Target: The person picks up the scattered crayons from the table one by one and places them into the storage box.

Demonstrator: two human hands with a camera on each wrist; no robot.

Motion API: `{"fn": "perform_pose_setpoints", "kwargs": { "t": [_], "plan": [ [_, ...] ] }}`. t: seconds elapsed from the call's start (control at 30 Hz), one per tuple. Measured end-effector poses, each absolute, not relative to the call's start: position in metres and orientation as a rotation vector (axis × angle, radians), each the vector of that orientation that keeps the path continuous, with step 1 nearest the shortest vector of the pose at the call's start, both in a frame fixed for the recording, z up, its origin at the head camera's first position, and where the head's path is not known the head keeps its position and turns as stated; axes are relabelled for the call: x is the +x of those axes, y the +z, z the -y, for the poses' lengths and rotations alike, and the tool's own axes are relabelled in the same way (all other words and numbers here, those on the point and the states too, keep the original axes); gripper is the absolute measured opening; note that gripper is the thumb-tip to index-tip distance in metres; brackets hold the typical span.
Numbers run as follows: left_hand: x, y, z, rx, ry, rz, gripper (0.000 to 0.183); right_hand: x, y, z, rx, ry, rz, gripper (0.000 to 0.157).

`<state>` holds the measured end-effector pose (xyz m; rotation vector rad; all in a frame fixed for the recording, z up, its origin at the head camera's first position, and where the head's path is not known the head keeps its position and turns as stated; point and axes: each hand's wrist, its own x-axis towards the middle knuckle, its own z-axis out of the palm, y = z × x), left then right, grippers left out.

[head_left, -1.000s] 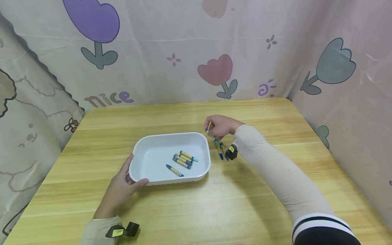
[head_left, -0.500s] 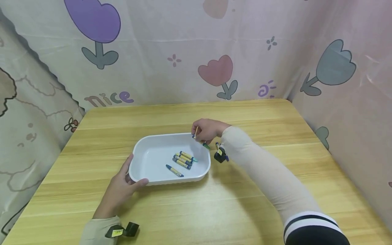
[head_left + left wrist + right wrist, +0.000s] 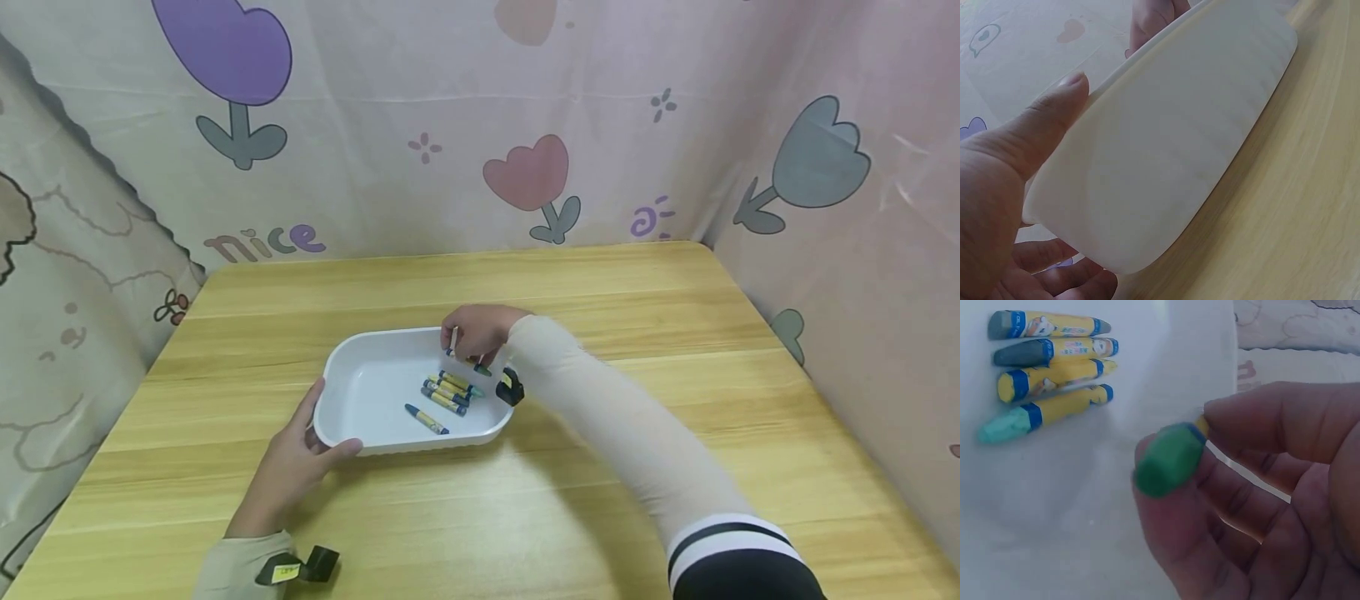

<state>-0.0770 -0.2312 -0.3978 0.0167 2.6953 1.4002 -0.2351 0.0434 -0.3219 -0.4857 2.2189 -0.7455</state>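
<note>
A white plastic tray [image 3: 375, 408] sits on the table. My left hand [image 3: 288, 471] grips its near left corner; in the left wrist view the thumb [image 3: 1054, 115] lies along the rim, other fingers under the corner. Over the tray's far right part, my right hand [image 3: 480, 332] pinches a green crayon [image 3: 1169, 459] in a yellow wrapper between thumb and fingertips. Below it in the tray lie several crayons in a close row, among them a mint green crayon [image 3: 1013, 425] and a yellow crayon [image 3: 1044, 380]. A dark blue crayon [image 3: 426, 418] lies apart, nearer the front.
The light wood table [image 3: 600, 467] extends around the tray. Patterned cloth [image 3: 375, 125] hangs behind the table and along both sides. The right forearm [image 3: 600, 417] covers the table just right of the tray.
My right hand has moved left from the table beside the tray to over it, carrying the green crayon. The crayons right of the tray are now hidden by the arm. The left hand stays put.
</note>
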Motion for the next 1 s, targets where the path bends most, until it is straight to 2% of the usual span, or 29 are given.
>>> {"fn": "perform_pose_setpoints", "kwargs": {
  "t": [0.47, 1.0],
  "plan": [
    [-0.076, -0.397, 0.231, 0.036, 1.415, -2.687, 0.107, -0.23, -0.334, -0.026, -0.437, -0.596, -2.278, 0.023],
    [-0.077, -0.4, 0.232, 0.029, 1.411, -2.691, 0.107, -0.232, -0.338, -0.023, -0.423, -0.513, -2.327, 0.027]
  ]
}}
